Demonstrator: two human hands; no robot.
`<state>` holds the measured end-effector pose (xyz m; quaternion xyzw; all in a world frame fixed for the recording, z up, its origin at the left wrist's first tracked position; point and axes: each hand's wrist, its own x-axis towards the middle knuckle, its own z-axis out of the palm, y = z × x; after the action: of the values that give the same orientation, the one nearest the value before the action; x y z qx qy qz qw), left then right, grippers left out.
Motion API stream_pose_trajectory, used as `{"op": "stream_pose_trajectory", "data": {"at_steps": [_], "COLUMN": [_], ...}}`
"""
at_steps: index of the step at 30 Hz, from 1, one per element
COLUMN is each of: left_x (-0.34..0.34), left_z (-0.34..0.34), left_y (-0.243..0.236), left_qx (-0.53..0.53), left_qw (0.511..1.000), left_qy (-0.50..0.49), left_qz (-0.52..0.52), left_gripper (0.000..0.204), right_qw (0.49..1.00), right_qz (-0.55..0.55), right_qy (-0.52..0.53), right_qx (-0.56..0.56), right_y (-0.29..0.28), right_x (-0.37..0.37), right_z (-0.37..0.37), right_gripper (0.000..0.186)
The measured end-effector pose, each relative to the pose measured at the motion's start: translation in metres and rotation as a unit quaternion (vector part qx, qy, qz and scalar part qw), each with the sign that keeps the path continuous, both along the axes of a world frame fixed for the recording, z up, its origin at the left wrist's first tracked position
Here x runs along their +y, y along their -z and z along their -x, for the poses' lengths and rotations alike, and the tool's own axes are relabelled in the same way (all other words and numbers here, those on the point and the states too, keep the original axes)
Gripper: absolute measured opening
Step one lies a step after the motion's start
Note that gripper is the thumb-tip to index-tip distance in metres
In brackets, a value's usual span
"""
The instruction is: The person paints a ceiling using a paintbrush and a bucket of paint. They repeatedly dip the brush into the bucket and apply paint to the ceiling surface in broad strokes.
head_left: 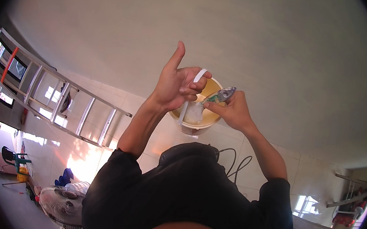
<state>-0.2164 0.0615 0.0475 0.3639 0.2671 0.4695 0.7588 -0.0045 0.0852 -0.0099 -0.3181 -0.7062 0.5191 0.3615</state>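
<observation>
The right hand point(235, 113) holds a tool point(221, 95) with blurred, unreadable markings.

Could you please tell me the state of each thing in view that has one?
Left hand: thumb raised, fingers partly curled
White strip: across the left fingers
Right hand: closed around the tool
Bucket: open, white material inside
Tool: held at the bucket's opening
Cable: loosely looped
Ladder: upright or leaning, unclear
Fan: spinning unclear
Green chair: upright

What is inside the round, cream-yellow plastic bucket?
The round, cream-yellow plastic bucket holds a whitish, uneven mass. Its bottom and the interior parts behind the left hand and right hand are hidden.
</observation>
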Motion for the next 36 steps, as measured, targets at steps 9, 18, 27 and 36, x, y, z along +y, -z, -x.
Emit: {"op": "stream_pose_trajectory", "data": {"at_steps": [9, 18, 27, 36], "left_x": [-0.001, 0.004, 0.005, 0.002], "left_z": [0.001, 0.001, 0.0, 0.004], "left_y": [0.003, 0.009, 0.007, 0.014], "left_qx": [-0.021, -0.038, -0.01, -0.001], "left_qw": [1.0, 0.999, 1.0, 1.0], "left_qy": [0.016, 0.017, 0.017, 0.024], "left_qz": [0.005, 0.007, 0.007, 0.002], "left_gripper": [0.1, 0.101, 0.1, 0.104], "right_qw": [0.855, 0.866, 0.999, 0.84], "right_qz": [-0.483, -0.461, -0.002, -0.506], "right_qy": [0.123, 0.15, 0.033, 0.152], "right_qx": [-0.141, -0.118, 0.026, -0.12], "right_y": [0.004, -0.016, 0.009, 0.017], "right_x": [0.023, -0.012, -0.011, 0.017], "right_z": [-0.011, -0.027, -0.004, -0.008], "right_gripper": [0.023, 0.021, 0.018, 0.027]}}
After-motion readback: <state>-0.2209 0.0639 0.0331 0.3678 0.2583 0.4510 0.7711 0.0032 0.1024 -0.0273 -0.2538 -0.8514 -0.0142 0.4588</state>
